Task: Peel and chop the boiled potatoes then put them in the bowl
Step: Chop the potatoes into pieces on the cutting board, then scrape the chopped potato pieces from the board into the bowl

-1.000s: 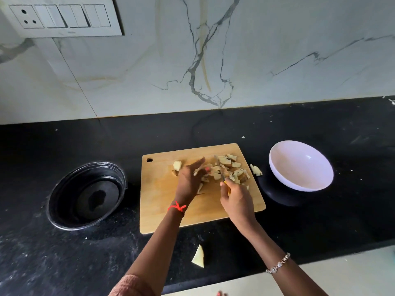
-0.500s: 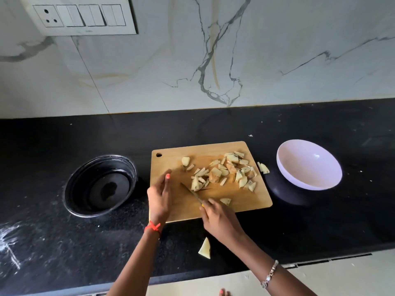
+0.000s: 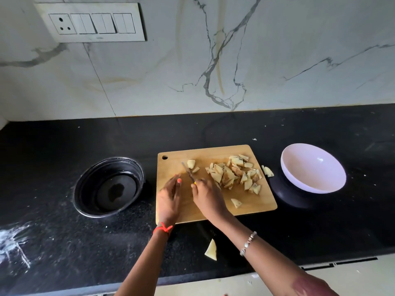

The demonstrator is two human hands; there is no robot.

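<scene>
A wooden cutting board [image 3: 171, 165] lies on the black counter. A heap of chopped potato pieces [image 3: 235, 173] covers its right half, with two pieces [image 3: 191, 163] apart near the top middle and one piece [image 3: 236, 203] near the front. My right hand [image 3: 208, 198] grips a small knife [image 3: 188, 171] whose blade points up-left toward the two separate pieces. My left hand [image 3: 170, 198] rests flat on the board's left side, fingers together, holding nothing. An empty white bowl [image 3: 313, 167] stands right of the board.
A black round pan [image 3: 109, 186] sits left of the board. One potato chunk [image 3: 211, 251] lies on the counter near the front edge; more pieces [image 3: 267, 170] lie between board and bowl. A marble wall with a switch panel [image 3: 92, 22] rises behind.
My right hand has moved up and left with the knife, its blade now near the two separate pieces. My left hand shifted right on the board.
</scene>
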